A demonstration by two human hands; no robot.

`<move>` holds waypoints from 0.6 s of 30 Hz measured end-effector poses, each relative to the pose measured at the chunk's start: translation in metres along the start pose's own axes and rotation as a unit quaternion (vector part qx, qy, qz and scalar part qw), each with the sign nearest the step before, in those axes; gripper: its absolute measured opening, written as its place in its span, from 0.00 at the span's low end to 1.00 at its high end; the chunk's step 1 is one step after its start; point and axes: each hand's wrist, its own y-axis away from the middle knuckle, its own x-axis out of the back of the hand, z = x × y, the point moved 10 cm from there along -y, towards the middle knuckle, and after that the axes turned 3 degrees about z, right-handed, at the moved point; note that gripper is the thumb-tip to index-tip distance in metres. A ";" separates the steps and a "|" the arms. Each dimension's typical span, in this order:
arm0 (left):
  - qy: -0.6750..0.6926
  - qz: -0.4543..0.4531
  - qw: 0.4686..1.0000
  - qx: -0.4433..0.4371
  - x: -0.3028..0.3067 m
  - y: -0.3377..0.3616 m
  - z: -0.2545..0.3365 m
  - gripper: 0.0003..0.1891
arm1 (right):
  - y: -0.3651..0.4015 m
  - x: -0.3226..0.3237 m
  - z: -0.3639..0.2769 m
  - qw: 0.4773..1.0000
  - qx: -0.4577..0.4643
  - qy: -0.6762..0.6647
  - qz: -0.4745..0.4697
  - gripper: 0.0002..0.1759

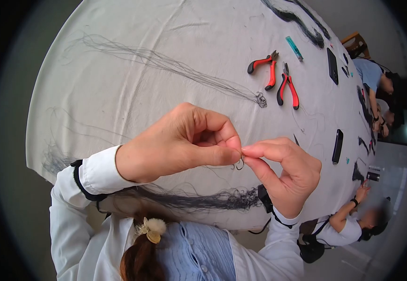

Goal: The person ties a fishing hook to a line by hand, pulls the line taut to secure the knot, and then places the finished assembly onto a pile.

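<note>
My left hand [180, 145] is closed, thumb and forefinger pinched together over the middle of the table. Its fingertips meet those of my right hand [285, 173], which is also pinching. Small dark fish hooks [239, 165] hang just below the touching fingertips; the thin line at the pinch is mostly hidden. Beyond my hands lies a bundle of fine dark lines [180, 70] with a clump of hooks [261, 99] at its right end. A thicker bundle of dark lines [184, 199] runs along the near edge, under my wrists, curly with hooks at its right end.
Red-and-black cutters [272, 77] and red-and-black pliers [294, 97] lie beyond my right hand, near a teal lighter [294, 48]. Two black devices [332, 66] [338, 146] rest farther right. Dark strands [292, 18] lie at the far side. Other people [346, 220] work along the table's right side.
</note>
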 end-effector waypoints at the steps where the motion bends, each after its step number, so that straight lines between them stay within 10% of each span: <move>1: 0.013 -0.002 1.000 0.003 0.000 0.000 -0.002 0.03 | 0.001 0.000 -0.004 0.999 0.023 0.020 0.007 0.11; 18: 0.083 -0.022 0.994 0.070 -0.004 -0.002 -0.022 0.04 | 0.001 -0.004 -0.016 0.983 0.139 0.114 0.034 0.12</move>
